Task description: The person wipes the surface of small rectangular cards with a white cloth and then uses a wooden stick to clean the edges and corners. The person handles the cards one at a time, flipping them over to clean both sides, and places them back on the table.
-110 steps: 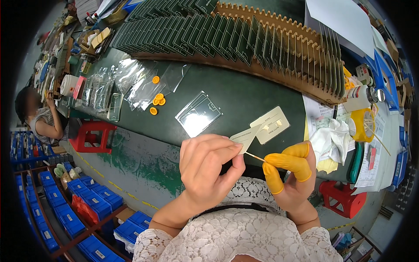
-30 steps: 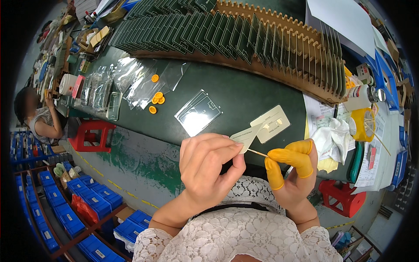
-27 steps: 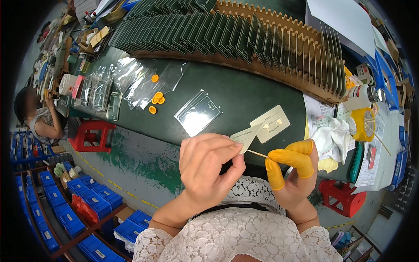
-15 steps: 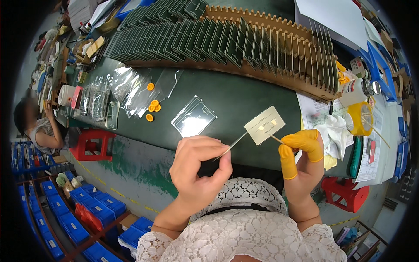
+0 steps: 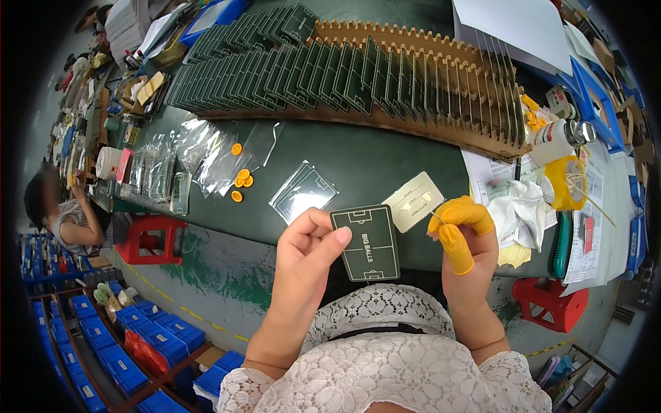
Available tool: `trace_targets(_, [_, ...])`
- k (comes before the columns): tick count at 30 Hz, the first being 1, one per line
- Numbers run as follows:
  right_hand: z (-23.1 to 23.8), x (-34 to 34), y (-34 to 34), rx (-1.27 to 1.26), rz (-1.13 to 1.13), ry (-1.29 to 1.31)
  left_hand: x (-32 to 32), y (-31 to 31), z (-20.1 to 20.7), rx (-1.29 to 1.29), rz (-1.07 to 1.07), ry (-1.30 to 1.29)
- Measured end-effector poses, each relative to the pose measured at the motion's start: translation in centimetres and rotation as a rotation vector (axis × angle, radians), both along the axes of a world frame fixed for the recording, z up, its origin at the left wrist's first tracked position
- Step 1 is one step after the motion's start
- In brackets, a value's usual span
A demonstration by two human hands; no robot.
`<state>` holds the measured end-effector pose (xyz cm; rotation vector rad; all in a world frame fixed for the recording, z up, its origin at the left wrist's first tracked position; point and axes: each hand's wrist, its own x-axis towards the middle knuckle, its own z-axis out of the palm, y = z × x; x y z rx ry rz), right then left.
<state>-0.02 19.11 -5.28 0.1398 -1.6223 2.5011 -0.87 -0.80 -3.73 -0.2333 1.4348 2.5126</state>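
Observation:
My left hand (image 5: 303, 255) pinches a dark green rounded card (image 5: 377, 258) by its left edge, thumb on the face. White lines like a sports pitch, with short lettering, mark that face. My right hand (image 5: 469, 251) wears yellow rubber finger covers and closes on a thin stick (image 5: 435, 218), most of it hidden by the fingers. Just beyond the green card, a cream card (image 5: 414, 204) with shiny patches lies at the table's near edge. To its left rests a small stack of green cards under clear, glossy film (image 5: 304, 193).
Brown slotted racks (image 5: 441, 131) hold rows of upright green cards across the back. Orange caps (image 5: 244, 177) and clear bags (image 5: 206, 155) lie left. At right are a white cloth (image 5: 516, 215), a yellow tape roll (image 5: 566, 182) and a bottle (image 5: 551, 141). Another person (image 5: 72, 213) sits far left.
My left hand has turned the green card from edge-on to face up. My right hand has drawn slightly left, its stick still by the cream card's right edge.

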Motion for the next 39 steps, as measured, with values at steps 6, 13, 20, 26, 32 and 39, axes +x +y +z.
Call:
trace_targets(6, [-0.8,0.7,0.0,0.257,-0.112,0.105,-0.4,0.2,0.2,0.068,-0.007,-0.132])
trace_targets(13, [-1.2,1.1,-1.0,0.265,-0.133,0.092,-0.2,0.4,-0.3,0.070,0.064,-0.106])
trace_targets(20, [-2.2,1.2,-3.1,0.467,-0.361,0.220,0.2,2.0,-0.2,0.112,0.146,-0.115])
trace_targets(26, [-2.3,0.9,-3.4,0.740,-0.433,0.286,0.7,2.8,-0.6,0.148,0.105,-0.112])
trace_targets(32, [-1.7,0.4,-1.4,0.853,-0.392,0.437,-0.4,0.5,0.5,-0.013,-0.160,0.041])
trace_targets(39, [-1.2,1.2,-0.4,0.877,-0.129,0.516,-1.5,-1.4,1.6,-0.388,-0.459,0.118])
